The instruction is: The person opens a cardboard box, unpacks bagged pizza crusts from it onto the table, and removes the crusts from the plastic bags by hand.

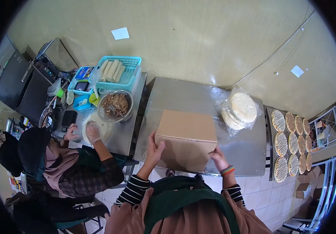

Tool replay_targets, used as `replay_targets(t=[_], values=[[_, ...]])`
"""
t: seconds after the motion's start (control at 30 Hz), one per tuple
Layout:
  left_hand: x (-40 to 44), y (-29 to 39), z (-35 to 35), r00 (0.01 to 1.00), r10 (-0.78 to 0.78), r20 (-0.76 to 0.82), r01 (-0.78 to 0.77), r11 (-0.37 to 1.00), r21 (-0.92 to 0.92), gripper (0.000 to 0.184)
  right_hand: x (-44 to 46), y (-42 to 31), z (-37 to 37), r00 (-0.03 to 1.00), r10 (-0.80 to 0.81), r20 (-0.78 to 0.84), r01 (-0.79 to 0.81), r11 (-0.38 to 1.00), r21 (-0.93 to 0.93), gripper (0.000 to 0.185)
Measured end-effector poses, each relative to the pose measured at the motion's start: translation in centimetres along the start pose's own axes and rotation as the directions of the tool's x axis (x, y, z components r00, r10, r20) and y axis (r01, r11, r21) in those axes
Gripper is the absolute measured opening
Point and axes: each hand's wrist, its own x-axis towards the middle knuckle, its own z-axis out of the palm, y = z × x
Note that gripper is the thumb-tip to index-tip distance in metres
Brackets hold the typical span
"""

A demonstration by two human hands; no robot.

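Observation:
A closed brown cardboard box [186,126] is at the near edge of the metal table, its front face toward me. My left hand [153,151] presses against the box's left side, thumb up along the near corner. On the opposite side, my right hand [219,158] grips the lower right edge, fingers partly hidden behind the box. A striped sleeve shows at each wrist, and a rainbow band circles the right one. Round flat breads in clear plastic bags [241,109] lie on the table to the right of the box.
To the left, a co-worker's gloved hand [93,132] works on pale dough sheets beside a bowl of brown filling [115,105]. A turquoise basket [131,61] holds pale rolls. At right, a rack [271,156] bears rows of topped rounds. The metal table [175,91] stands against the wall.

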Motion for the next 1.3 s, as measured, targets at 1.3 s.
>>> replay_targets(t=[1.3], values=[[-0.6, 0.5, -0.6, 0.900, 0.404, 0.167, -0.431, 0.882, 0.190, 0.046, 7.5, -7.2, 8.4, 0.832, -0.333, 0.443, 0.511, 0.149, -0.847, 0.018]])
